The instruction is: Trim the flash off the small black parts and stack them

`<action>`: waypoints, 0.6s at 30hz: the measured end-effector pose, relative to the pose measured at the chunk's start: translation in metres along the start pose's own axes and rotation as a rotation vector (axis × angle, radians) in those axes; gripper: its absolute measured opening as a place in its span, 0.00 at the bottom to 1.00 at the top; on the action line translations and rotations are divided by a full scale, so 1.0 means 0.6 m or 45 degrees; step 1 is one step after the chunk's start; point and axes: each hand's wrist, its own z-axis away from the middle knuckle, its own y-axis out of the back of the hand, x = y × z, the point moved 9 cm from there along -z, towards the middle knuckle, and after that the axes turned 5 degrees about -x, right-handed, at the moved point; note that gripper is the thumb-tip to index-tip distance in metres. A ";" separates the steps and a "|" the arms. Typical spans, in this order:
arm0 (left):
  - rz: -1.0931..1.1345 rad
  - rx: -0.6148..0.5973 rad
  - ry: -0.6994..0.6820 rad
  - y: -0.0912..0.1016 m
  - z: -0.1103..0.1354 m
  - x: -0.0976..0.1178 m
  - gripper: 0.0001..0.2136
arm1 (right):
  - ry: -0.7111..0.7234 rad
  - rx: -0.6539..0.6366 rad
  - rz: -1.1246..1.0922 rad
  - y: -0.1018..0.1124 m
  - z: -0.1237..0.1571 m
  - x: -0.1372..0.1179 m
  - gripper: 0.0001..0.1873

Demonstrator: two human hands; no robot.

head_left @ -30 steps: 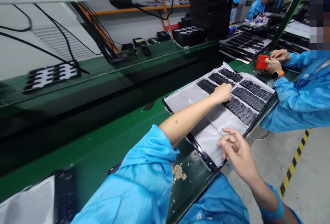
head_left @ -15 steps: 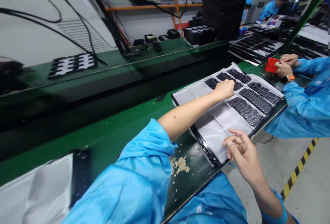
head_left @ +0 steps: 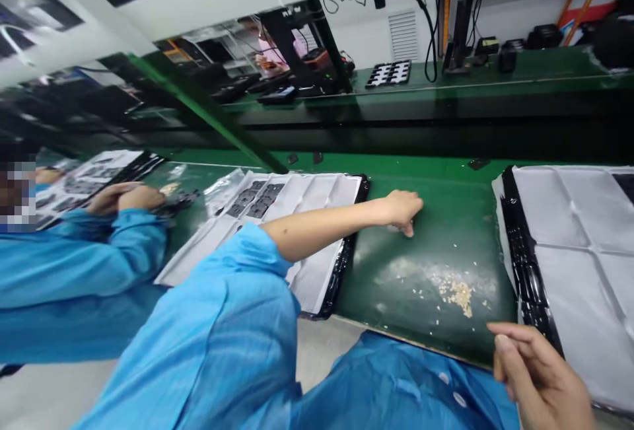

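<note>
The left hand is hanging curled beyond the pale chip pile, its grip impossible to tell; the right hand is hovering loose, nothing visibly held, near the white-lined tray right of the pile. Carrying the left forearm high should be sparing the part-filled tray left of the pile.

Stretching the left arm out nearly straight, ending beyond and to the left of the crumb pile. Holding the left hand with its back upward, curling the fingers downward and hiding the palm from view. Holding the right hand nearer the body and to the right of the crumb pile, apart from it, bending most fingers loosely inward, straightening the forefinger above the thumb.
</note>
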 end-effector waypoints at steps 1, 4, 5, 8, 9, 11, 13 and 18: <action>0.019 0.017 0.027 -0.019 0.008 -0.025 0.25 | 0.017 -0.055 0.001 -0.016 -0.009 -0.003 0.19; 0.110 0.077 0.038 -0.056 0.020 -0.077 0.23 | 0.060 -0.171 -0.006 -0.056 -0.031 -0.005 0.17; 0.150 0.092 0.029 -0.063 0.021 -0.088 0.22 | 0.068 -0.187 -0.007 -0.068 -0.038 -0.003 0.17; 0.275 0.134 -0.023 -0.072 0.026 -0.107 0.22 | 0.080 -0.200 0.010 -0.101 -0.058 0.003 0.17; 0.312 0.147 -0.051 -0.071 0.029 -0.106 0.21 | 0.085 -0.179 0.022 -0.110 -0.065 0.003 0.17; 0.361 0.172 -0.132 -0.066 0.039 -0.093 0.17 | 0.107 -0.119 0.059 -0.128 -0.080 0.000 0.15; 0.368 0.189 -0.239 -0.059 0.051 -0.069 0.12 | 0.157 -0.081 0.126 -0.148 -0.098 -0.011 0.11; 0.420 0.172 -0.487 -0.049 0.063 -0.026 0.02 | 0.332 -0.057 0.342 -0.184 -0.163 -0.041 0.18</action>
